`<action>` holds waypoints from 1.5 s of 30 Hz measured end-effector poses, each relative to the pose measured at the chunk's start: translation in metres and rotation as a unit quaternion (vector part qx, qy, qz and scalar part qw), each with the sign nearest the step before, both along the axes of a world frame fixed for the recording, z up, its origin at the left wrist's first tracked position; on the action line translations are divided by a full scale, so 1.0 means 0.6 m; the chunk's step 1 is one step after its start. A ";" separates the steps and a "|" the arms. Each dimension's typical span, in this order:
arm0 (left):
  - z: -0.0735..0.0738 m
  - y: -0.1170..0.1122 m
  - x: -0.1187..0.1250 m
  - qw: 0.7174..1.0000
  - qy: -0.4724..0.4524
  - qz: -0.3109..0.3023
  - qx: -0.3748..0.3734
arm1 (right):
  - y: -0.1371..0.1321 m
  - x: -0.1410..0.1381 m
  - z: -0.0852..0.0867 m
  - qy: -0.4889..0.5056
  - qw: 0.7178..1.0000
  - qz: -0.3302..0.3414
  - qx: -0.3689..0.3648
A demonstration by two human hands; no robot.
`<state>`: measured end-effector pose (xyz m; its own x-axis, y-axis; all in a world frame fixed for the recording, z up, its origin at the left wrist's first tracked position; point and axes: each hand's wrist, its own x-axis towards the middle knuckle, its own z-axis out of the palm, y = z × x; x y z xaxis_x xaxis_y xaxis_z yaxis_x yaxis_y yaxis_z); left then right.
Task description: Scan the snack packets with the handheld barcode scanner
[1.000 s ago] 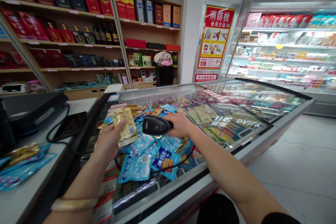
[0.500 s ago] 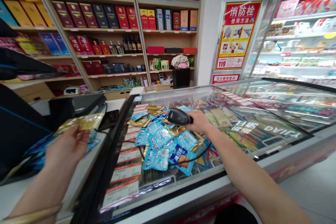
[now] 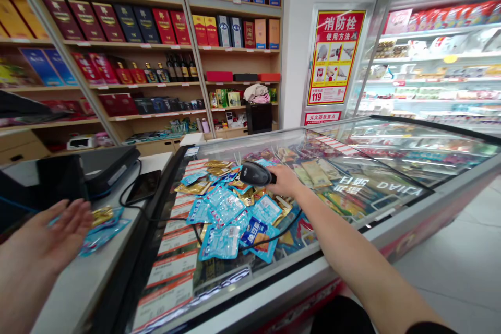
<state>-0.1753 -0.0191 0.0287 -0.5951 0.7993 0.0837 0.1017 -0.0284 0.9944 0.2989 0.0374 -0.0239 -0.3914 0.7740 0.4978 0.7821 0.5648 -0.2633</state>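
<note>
My right hand [image 3: 285,181] grips a black barcode scanner [image 3: 253,174], held over the glass lid of a chest freezer. Under and around the scanner lies a loose pile of blue snack packets [image 3: 225,206] and gold snack packets [image 3: 217,168]. My left hand [image 3: 49,240] hangs over the white counter at the left, palm turned up and fingers stretched out, with nothing seen in it. Just beyond its fingertips, a few blue packets [image 3: 102,235] and a gold one [image 3: 103,215] rest on the counter, partly covered by the hand.
The scanner's black cable [image 3: 168,218] runs from the counter across the freezer [image 3: 344,250] and its packets. A dark phone [image 3: 144,186] lies near the counter's edge, beside a black machine [image 3: 111,167]. Shelves of boxed bottles [image 3: 151,23] stand behind.
My left hand has let go of the gold packet and moved left, its fingers now spread. My right hand still holds the scanner over the pile. The view has turned slightly right.
</note>
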 end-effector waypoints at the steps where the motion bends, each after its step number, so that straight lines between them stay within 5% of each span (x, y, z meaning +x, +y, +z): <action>1: 0.004 -0.008 0.040 1.000 -0.023 0.005 -0.010 | 0.000 0.001 0.001 0.001 1.000 -0.006 -0.002; 5: 0.005 -0.031 0.193 0.989 0.095 -0.110 -0.024 | 0.001 0.005 0.003 0.002 1.000 -0.024 -0.002; 8: -0.014 -0.025 0.266 0.939 0.235 -0.238 -0.077 | 0.002 0.008 0.004 0.004 1.000 -0.029 -0.003; 15: -0.064 0.013 0.330 0.784 0.531 -0.286 -0.146 | 0.003 0.015 0.008 0.014 0.999 -0.050 -0.006; 18: -0.063 0.020 0.339 0.750 0.577 -0.278 -0.165 | 0.004 0.017 0.011 0.013 0.998 -0.057 -0.009; 23: -0.046 0.025 0.349 0.780 0.546 -0.251 -0.178 | 0.006 0.019 0.012 0.022 0.998 -0.060 -0.012; 28: -0.021 0.040 0.341 0.864 0.446 -0.215 -0.091 | 0.007 0.020 0.011 0.028 0.998 -0.052 -0.004; 33: -0.026 0.046 0.336 0.972 0.135 -0.191 -0.021 | 0.001 0.015 0.016 0.025 0.999 -0.029 0.019; 37: -0.046 0.040 0.341 0.991 -0.015 -0.136 0.013 | -0.011 0.003 0.025 0.021 0.999 0.011 0.030; 45: -0.058 0.039 0.332 0.986 -0.075 -0.146 0.030 | -0.032 -0.025 0.033 -0.022 0.995 0.096 0.004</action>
<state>0.0237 0.0046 -0.0063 -0.3493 0.9347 0.0652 -0.0675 -0.0946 0.9932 0.2838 0.0181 -0.0043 -0.5536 0.6780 0.4836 0.6693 0.7078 -0.2260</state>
